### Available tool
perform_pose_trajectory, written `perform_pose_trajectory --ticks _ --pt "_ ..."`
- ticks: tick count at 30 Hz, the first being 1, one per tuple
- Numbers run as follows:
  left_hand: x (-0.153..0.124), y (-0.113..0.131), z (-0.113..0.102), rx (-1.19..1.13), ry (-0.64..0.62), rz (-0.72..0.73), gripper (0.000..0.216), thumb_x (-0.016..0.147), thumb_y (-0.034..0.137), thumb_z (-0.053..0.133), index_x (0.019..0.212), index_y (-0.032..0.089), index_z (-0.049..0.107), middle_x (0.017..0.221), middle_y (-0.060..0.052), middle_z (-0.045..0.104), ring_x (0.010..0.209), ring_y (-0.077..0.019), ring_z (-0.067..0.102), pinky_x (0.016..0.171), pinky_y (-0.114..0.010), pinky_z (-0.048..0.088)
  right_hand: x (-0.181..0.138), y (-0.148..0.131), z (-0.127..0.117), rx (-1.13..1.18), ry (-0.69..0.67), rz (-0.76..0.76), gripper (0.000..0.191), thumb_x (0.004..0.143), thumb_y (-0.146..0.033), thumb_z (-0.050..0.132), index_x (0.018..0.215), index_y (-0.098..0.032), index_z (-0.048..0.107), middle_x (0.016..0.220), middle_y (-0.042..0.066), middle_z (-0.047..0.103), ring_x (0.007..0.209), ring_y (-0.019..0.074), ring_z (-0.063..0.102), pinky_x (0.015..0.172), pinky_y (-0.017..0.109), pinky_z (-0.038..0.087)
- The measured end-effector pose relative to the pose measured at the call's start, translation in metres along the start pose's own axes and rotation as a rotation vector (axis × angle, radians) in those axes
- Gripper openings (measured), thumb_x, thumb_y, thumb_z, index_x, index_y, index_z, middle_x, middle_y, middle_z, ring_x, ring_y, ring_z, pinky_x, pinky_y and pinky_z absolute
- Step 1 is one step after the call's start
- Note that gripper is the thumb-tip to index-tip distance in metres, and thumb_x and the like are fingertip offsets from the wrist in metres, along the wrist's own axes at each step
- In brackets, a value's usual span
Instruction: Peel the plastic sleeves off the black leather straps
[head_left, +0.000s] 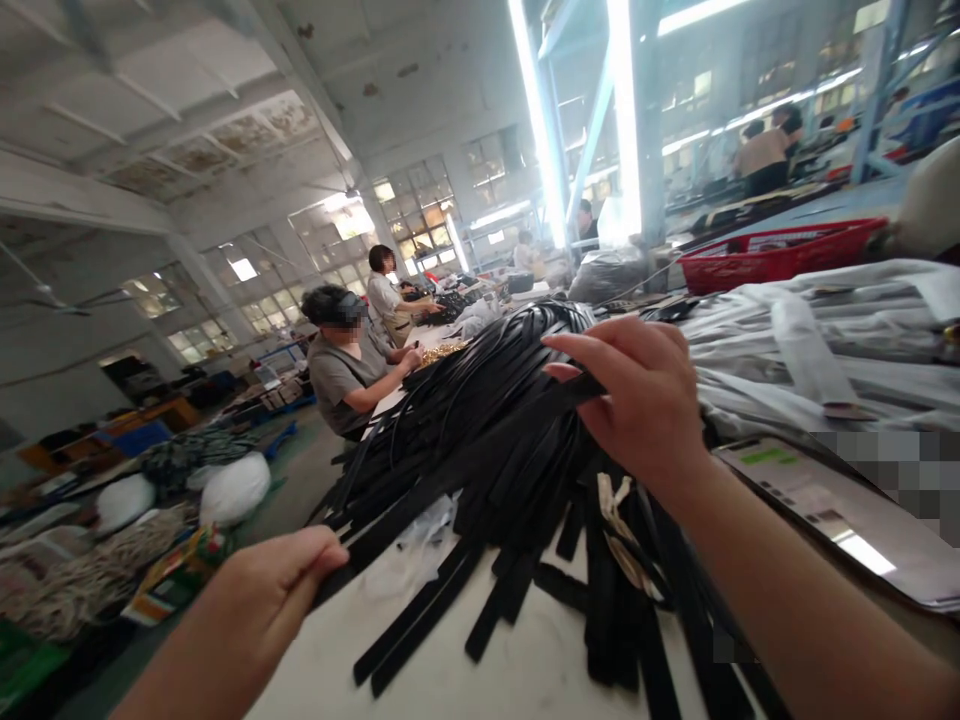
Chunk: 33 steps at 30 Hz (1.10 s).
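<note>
A black strap (480, 455) runs slantwise between my two hands, above a big heap of similar black straps (517, 350). My left hand (277, 580), at lower left, is closed around its near end. At the other end my right hand (637, 390) pinches the strap between thumb and fingers, the remaining fingers bent. Several loose strap ends hang over the pale tabletop (450, 660) below. A small clear plastic bag (431, 535) lies under the held strap, and a beige strip (619, 530) rests among the black ones.
On the right are a bundle of white-wrapped strips (810, 330), a phone (832, 520) and a red basket (780, 250). Two co-workers, one in a grey shirt (341, 370), stand along the table's left side. White sacks (236, 490) lie on the floor at left.
</note>
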<state>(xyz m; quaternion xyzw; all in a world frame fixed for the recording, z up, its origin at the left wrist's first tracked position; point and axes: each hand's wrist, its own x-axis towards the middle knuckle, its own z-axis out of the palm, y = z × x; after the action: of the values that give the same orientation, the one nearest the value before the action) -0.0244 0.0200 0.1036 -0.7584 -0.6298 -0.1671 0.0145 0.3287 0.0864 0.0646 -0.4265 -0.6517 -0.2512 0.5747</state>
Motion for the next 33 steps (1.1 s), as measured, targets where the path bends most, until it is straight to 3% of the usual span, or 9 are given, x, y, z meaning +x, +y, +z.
perform_pose_trajectory --ticks 3,7,11,15,19,22,28,31,33 --pt "0.008 0.008 0.047 -0.053 -0.203 0.031 0.035 0.084 0.048 0.039 0.063 0.025 0.056 0.064 -0.002 0.063 0.065 -0.0222 0.062 0.062 -0.030 0.044 -0.024 0.015 0.034 -0.168 -0.195 -0.020 0.031 0.089 -0.017 0.052 0.118 -0.023 0.061 0.106 0.007 0.061 0.097 0.0225 0.053 0.093 0.041 0.031" --pt "0.015 0.011 0.119 -0.375 -0.406 -0.211 0.043 0.081 0.061 0.034 0.063 0.023 0.043 0.048 0.004 0.047 0.034 -0.0144 0.046 0.036 -0.024 0.028 -0.062 0.029 0.074 -0.317 -0.516 0.119 0.050 0.085 -0.005 0.044 0.133 -0.018 0.051 0.134 0.017 0.050 0.121 0.0309 0.043 0.103 0.054 0.021" --pt "0.018 0.007 0.157 -0.566 -0.486 -0.280 0.056 0.073 0.076 0.034 0.065 0.022 0.042 0.046 0.003 0.050 0.033 -0.0122 0.047 0.035 -0.021 0.027 -0.080 0.001 0.077 -0.093 -0.736 -0.084 0.075 0.071 -0.008 0.053 0.144 -0.016 0.037 0.154 0.014 0.025 0.142 0.0359 0.011 0.110 0.061 0.002" --pt "0.018 0.001 0.154 -0.641 -0.492 -0.278 0.061 0.073 0.079 0.035 0.067 0.020 0.047 0.043 0.007 0.044 0.031 -0.0081 0.036 0.034 -0.020 0.022 -0.090 -0.042 0.079 0.314 -0.887 -0.297 0.054 0.089 -0.029 0.051 0.141 -0.020 0.041 0.142 0.008 0.047 0.143 0.0264 0.014 0.115 0.052 0.001" --pt "0.017 -0.004 0.138 -0.621 -0.484 -0.259 0.057 0.075 0.076 0.041 0.066 0.020 0.047 0.042 0.009 0.038 0.031 -0.0079 0.031 0.032 -0.021 0.020 -0.100 -0.044 0.095 0.298 -0.944 -0.269 0.030 0.094 -0.031 0.050 0.120 -0.021 0.060 0.105 0.006 0.066 0.126 0.0248 0.043 0.114 0.054 0.004" --pt "0.016 -0.007 0.130 -0.611 -0.484 -0.231 0.054 0.076 0.073 0.046 0.072 0.020 0.051 0.049 0.009 0.036 0.037 -0.0090 0.033 0.035 -0.022 0.023 -0.101 -0.035 0.099 0.248 -0.935 -0.309 0.018 0.093 -0.031 0.054 0.099 -0.024 0.069 0.088 0.002 0.064 0.101 0.0198 0.055 0.115 0.053 0.003" --pt "0.001 -0.019 0.126 -0.735 -0.568 -0.166 0.077 0.061 0.065 0.069 0.117 0.017 0.044 0.071 0.005 0.047 0.062 -0.0130 0.042 0.054 -0.023 0.032 -0.092 -0.039 0.089 0.207 -0.846 -0.318 0.028 0.092 -0.025 0.054 0.117 -0.030 0.065 0.090 0.002 0.061 0.094 0.0186 0.053 0.115 0.053 0.005" --pt "-0.012 -0.021 0.125 -0.689 -0.704 -0.262 0.065 0.062 0.061 0.069 0.105 0.017 0.050 0.077 0.003 0.047 0.070 -0.0151 0.045 0.061 -0.025 0.036 -0.094 -0.040 0.090 0.165 -0.843 -0.295 0.033 0.093 -0.022 0.051 0.123 -0.029 0.062 0.094 0.003 0.059 0.091 0.0174 0.053 0.115 0.051 0.011" --pt "-0.018 -0.019 0.126 -0.622 -0.672 -0.267 0.049 0.065 0.057 0.067 0.090 0.017 0.053 0.076 0.003 0.047 0.073 -0.0160 0.045 0.064 -0.026 0.036 -0.096 -0.038 0.092 0.166 -0.845 -0.296 0.035 0.093 -0.022 0.051 0.125 -0.029 0.061 0.096 0.004 0.057 0.091 0.0171 0.053 0.114 0.048 0.016"
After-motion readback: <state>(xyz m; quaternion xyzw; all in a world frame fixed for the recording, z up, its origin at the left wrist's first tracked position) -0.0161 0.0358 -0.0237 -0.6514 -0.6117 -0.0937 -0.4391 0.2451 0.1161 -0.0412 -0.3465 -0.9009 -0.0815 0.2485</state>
